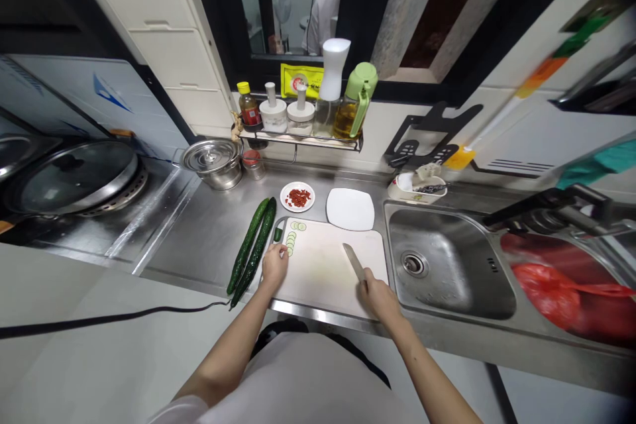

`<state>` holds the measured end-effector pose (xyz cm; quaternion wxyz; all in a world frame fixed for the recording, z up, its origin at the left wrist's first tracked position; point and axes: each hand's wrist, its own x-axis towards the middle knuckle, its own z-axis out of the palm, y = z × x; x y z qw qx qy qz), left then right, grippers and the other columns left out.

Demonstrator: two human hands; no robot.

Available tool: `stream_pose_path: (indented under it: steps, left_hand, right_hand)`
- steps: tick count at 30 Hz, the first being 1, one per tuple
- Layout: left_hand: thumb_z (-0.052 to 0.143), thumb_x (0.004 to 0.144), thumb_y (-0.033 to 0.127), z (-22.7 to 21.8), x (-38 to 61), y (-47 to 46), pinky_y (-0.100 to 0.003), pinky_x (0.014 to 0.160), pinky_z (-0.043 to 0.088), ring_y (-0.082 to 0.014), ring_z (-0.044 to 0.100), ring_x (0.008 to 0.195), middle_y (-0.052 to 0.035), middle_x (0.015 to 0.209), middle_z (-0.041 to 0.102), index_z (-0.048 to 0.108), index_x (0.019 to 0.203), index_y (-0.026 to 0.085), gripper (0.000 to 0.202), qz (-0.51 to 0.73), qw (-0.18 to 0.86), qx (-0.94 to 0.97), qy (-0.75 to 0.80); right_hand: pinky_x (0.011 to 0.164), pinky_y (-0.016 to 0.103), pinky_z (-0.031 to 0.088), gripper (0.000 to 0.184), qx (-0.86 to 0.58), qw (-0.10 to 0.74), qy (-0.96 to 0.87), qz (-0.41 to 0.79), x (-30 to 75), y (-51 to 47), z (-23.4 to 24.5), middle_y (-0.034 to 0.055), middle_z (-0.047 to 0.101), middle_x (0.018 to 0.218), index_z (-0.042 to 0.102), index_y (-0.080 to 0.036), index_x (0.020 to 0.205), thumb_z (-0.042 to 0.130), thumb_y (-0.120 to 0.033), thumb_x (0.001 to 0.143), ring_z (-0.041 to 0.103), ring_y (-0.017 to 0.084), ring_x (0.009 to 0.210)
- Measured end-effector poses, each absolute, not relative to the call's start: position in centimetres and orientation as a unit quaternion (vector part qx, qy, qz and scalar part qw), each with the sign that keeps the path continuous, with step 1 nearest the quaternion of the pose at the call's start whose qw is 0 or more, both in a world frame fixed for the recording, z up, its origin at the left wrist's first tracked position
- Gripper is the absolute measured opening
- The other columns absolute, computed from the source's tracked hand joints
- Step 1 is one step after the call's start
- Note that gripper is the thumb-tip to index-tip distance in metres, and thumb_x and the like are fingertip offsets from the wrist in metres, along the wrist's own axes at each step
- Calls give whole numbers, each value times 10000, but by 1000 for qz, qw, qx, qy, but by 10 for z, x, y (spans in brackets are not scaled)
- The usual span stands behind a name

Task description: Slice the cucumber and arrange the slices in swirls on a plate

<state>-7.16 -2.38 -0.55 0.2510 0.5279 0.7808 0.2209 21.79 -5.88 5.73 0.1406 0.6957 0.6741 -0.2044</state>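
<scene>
My right hand [378, 297] grips a kitchen knife [354, 261] by its handle, the blade angled up and left over the white cutting board [318, 285]. At the board's left edge my left hand [274, 269] has its fingers curled together, close to a row of thin cucumber slices [291, 242]. What those fingers hold, if anything, is hidden. Just beyond them lies a short cucumber piece [277, 234] by the board's dark corner handle. Two whole cucumbers [253, 248] lie side by side left of the board.
Behind the board are a small plate of chopped red pieces [299, 197] and a white square plate [350, 209]. A steel sink [457, 265] adjoins on the right. A lidded steel pot [217, 164] and a covered pan [74, 175] stand left. A seasoning rack [303, 138] hangs above.
</scene>
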Motion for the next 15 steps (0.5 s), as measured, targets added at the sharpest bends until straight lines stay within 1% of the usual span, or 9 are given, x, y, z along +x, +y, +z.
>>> stream_pose_path:
  steps: [8, 15]
  left_hand:
    - [545, 807, 172, -5, -71, -25, -271, 788, 438, -179, 620, 873, -60, 1016, 663, 696, 909, 196, 184, 212, 245, 519, 791]
    - [562, 814, 220, 8, -62, -16, -269, 806, 432, -179, 613, 870, -55, 989, 663, 690, 964, 203, 198, 236, 252, 530, 775]
  right_hand:
    - [603, 264, 268, 286, 694, 142, 676, -201, 218, -58, 57, 88, 660, 840, 460, -174, 1172, 337, -211, 916, 630, 192, 771]
    - [608, 261, 268, 278, 695, 149, 671, -209, 218, -58, 60, 87, 659, 854, 449, -179, 1173, 337, -216, 921, 628, 191, 788]
